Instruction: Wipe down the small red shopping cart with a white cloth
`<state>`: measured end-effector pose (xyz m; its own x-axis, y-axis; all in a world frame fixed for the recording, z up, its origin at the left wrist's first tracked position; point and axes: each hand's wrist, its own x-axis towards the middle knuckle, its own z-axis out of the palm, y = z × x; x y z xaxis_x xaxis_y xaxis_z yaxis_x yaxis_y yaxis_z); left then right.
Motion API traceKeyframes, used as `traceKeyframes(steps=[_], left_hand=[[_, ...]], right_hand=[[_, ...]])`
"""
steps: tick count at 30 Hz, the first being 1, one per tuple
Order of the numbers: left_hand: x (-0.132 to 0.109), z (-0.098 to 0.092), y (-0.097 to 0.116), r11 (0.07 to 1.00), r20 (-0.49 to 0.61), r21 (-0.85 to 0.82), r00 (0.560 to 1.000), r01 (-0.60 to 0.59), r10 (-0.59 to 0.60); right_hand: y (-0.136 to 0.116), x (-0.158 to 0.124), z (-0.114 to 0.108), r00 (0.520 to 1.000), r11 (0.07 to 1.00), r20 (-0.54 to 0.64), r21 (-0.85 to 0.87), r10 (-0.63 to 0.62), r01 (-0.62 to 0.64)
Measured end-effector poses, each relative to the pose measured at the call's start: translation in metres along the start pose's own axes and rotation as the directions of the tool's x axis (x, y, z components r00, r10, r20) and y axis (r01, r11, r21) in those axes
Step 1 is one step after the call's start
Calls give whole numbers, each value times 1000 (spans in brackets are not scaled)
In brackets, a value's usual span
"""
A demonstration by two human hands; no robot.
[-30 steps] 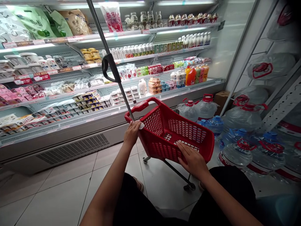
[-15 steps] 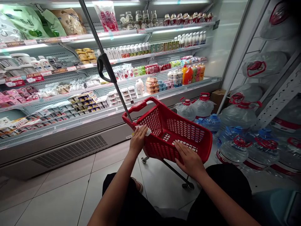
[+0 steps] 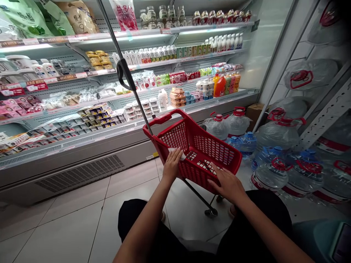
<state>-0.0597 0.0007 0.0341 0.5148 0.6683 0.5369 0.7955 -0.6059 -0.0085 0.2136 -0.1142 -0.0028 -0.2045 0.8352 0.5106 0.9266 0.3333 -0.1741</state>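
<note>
A small red shopping cart (image 3: 208, 149) on wheels stands on the tiled floor just in front of my knees. My left hand (image 3: 172, 164) presses a white wipe (image 3: 177, 152) against the cart's near left rim, fingers curled over it. Resting on the basket's near right side, my right hand (image 3: 228, 184) lies flat with its fingers stretched out. The cart's long grey handle pole (image 3: 128, 78) rises up and to the left, with a black loop grip on it.
A chilled display case (image 3: 82, 138) with several shelves of dairy packs, bottles and bagged goods runs along the left and back. Large water jugs (image 3: 274, 153) with red caps are stacked on the floor and on a white rack at the right. Pale floor tiles lie at the lower left.
My left hand has slid the wipe along the rim from the handle-pole corner toward me. The cart has tipped and shifted a little; my right hand moved down its side.
</note>
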Motion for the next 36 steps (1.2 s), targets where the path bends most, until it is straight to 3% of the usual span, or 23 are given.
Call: traceKeyframes(steps=[3, 6, 8, 12, 16, 20, 25, 27, 30, 33, 36], left_hand=[[-4, 18, 26, 997, -20, -36, 997, 73, -74], [-19, 34, 63, 994, -13, -110, 1000, 3, -5], [-28, 36, 74, 987, 3, -154, 999, -50, 51], [-23, 20, 49, 978, 36, -183, 993, -103, 112], [-4, 5, 25, 986, 46, -164, 999, -6, 13], [-11, 7, 55, 976, 7, -217, 1000, 0, 2], [-48, 10, 105, 942, -31, -312, 993, -120, 116], [-56, 5, 105, 935, -26, -315, 986, -166, 166], [-59, -5, 89, 943, -10, -282, 983, -178, 183], [-60, -13, 73, 966, -32, -240, 996, -92, 87], [-69, -15, 70, 976, -43, -217, 999, -6, -3]], right_hand=[[2, -3, 7, 1000, 1000, -7, -15, 19, -19], [-13, -3, 12, 998, 998, -16, -31, 60, -60], [-24, -4, 14, 998, 998, -27, -17, 55, -55], [-32, -6, 9, 999, 998, 2, 49, -43, 43], [-10, -4, 2, 982, 983, 63, 52, -179, 176], [6, -1, 6, 982, 984, 68, 12, -178, 178], [-16, -1, 15, 993, 994, 52, -19, -106, 107], [-21, 0, 14, 990, 992, 76, -28, -122, 125], [-10, -1, 6, 976, 980, 110, -44, -187, 192], [11, -6, 0, 980, 978, 82, -89, -180, 187], [14, -10, 0, 983, 979, 57, -92, -177, 182]])
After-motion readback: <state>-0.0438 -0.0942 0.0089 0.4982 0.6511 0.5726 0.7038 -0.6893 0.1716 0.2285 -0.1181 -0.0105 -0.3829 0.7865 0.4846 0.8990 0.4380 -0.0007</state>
